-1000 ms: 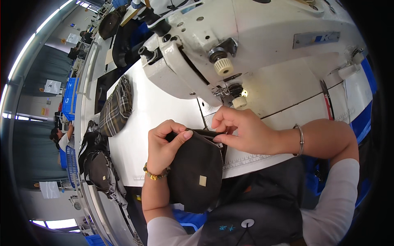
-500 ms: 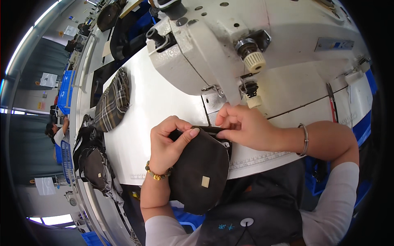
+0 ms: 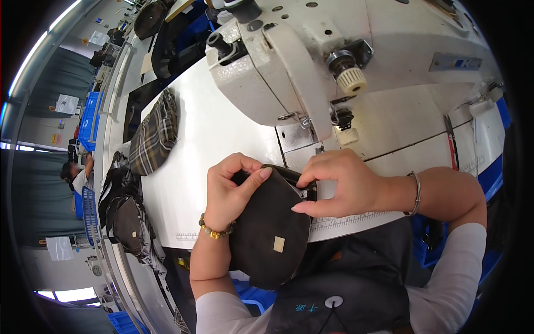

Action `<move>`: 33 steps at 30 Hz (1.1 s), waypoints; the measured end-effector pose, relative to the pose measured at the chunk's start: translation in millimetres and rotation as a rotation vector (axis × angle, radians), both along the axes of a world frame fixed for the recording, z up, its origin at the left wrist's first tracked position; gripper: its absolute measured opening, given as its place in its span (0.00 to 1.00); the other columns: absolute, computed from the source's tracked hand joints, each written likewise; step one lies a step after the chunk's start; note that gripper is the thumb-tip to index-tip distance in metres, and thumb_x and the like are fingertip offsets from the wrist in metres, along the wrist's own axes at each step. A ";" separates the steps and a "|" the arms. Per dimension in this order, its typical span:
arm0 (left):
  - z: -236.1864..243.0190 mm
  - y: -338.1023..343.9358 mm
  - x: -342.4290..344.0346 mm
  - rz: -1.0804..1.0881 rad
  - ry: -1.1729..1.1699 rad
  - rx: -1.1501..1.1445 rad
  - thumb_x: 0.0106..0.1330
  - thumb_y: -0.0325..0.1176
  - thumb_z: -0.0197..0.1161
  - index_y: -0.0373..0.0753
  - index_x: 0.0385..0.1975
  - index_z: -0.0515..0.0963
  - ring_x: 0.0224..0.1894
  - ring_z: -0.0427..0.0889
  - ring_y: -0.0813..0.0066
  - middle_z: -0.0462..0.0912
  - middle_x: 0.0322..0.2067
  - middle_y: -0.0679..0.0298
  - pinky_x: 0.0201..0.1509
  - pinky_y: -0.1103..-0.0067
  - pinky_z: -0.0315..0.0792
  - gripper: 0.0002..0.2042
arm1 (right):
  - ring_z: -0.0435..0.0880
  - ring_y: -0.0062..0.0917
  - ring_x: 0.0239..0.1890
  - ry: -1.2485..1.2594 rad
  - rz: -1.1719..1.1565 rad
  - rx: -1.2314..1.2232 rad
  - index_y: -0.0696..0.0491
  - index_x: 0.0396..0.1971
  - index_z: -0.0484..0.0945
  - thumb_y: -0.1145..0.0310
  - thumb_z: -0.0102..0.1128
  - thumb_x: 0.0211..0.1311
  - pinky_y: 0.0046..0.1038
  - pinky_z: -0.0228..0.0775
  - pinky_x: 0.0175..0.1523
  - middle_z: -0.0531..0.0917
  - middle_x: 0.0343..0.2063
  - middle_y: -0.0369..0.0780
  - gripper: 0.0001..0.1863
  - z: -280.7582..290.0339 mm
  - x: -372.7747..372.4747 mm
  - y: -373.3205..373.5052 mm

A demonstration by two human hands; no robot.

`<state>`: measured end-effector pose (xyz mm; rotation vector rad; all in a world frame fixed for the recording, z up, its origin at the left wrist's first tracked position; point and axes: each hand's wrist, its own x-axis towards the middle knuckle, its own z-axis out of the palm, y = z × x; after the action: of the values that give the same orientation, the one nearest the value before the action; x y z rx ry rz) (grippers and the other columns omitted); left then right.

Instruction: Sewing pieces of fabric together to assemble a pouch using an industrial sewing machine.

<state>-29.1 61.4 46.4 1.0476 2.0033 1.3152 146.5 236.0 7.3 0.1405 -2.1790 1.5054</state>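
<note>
A dark brown, rounded cloth piece [image 3: 266, 222] with a small cream label hangs over the table's front edge, its lower part above my lap. My left hand [image 3: 229, 189] pinches its top edge between thumb and fingers. At the right side of that edge, my right hand [image 3: 345, 186] has its thumb spread from its bent fingers. The fingertips meet the folded rim, where a bit of plaid and white lining shows; the thumb tip lies over the brown cloth. Just beyond both hands stands the white sewing machine [image 3: 267, 83], its needle area partly hidden.
A plaid cloth item [image 3: 154, 133] lies on the white table [image 3: 206, 128] at left. More dark and plaid pieces [image 3: 128, 220] are heaped along the left edge. Red-and-black snips [image 3: 451, 145] lie at right. A blue bin [image 3: 428, 242] is below. Another person [image 3: 78, 175] sits far left.
My right thumb has come away from the fingers, opening the hand, which has shifted slightly right. My left hand keeps its pinch on the cloth piece. The view has tilted a little.
</note>
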 end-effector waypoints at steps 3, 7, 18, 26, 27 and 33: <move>0.9 -0.5 0.3 -0.010 0.036 0.008 0.61 0.24 0.73 0.33 0.29 0.82 0.30 0.77 0.86 0.83 0.26 0.70 0.38 0.86 0.72 0.05 | 0.83 0.36 0.27 -0.008 -0.062 0.050 0.54 0.25 0.82 0.64 0.71 0.52 0.33 0.73 0.34 0.83 0.23 0.41 0.10 -0.7 -0.7 -0.7; 3.5 -2.6 -0.7 0.007 0.009 0.023 0.60 0.24 0.74 0.33 0.29 0.82 0.30 0.77 0.86 0.82 0.26 0.70 0.38 0.87 0.71 0.05 | 0.84 0.27 0.28 -0.093 -0.046 0.042 0.56 0.26 0.82 0.73 0.73 0.52 0.26 0.74 0.33 0.85 0.25 0.39 0.07 -2.0 -0.3 2.2; 7.0 -6.6 -0.6 -0.007 -0.054 0.046 0.61 0.24 0.73 0.34 0.28 0.81 0.32 0.75 0.85 0.80 0.26 0.71 0.39 0.86 0.69 0.06 | 0.79 0.17 0.20 -0.240 -0.040 -0.179 0.56 0.18 0.76 0.71 0.70 0.54 0.22 0.70 0.27 0.82 0.17 0.36 0.11 3.0 -3.9 7.1; 8.7 -8.1 -3.3 -0.060 0.108 0.077 0.59 0.23 0.72 0.34 0.28 0.80 0.30 0.74 0.82 0.79 0.26 0.69 0.37 0.85 0.67 0.06 | 0.79 0.15 0.22 -0.192 -0.009 -0.201 0.56 0.19 0.77 0.72 0.71 0.54 0.21 0.71 0.30 0.82 0.18 0.34 0.11 1.3 -4.4 10.8; 8.8 -8.1 -3.3 -0.060 0.108 0.078 0.59 0.23 0.72 0.34 0.28 0.80 0.30 0.74 0.82 0.79 0.26 0.69 0.37 0.85 0.67 0.06 | 0.79 0.15 0.22 -0.192 -0.009 -0.201 0.56 0.19 0.77 0.72 0.71 0.54 0.21 0.71 0.30 0.82 0.18 0.34 0.11 1.5 -4.6 11.2; 8.2 -7.6 -2.9 -0.047 0.056 0.071 0.60 0.24 0.72 0.34 0.28 0.80 0.32 0.74 0.82 0.79 0.27 0.69 0.39 0.84 0.67 0.06 | 0.81 0.15 0.23 -0.243 0.004 -0.216 0.56 0.22 0.78 0.73 0.70 0.56 0.21 0.73 0.32 0.83 0.19 0.34 0.09 7.9 -5.6 11.1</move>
<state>-32.1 53.8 54.7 1.1692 1.9726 1.3549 141.0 247.1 15.2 -0.1157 -2.1769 1.8298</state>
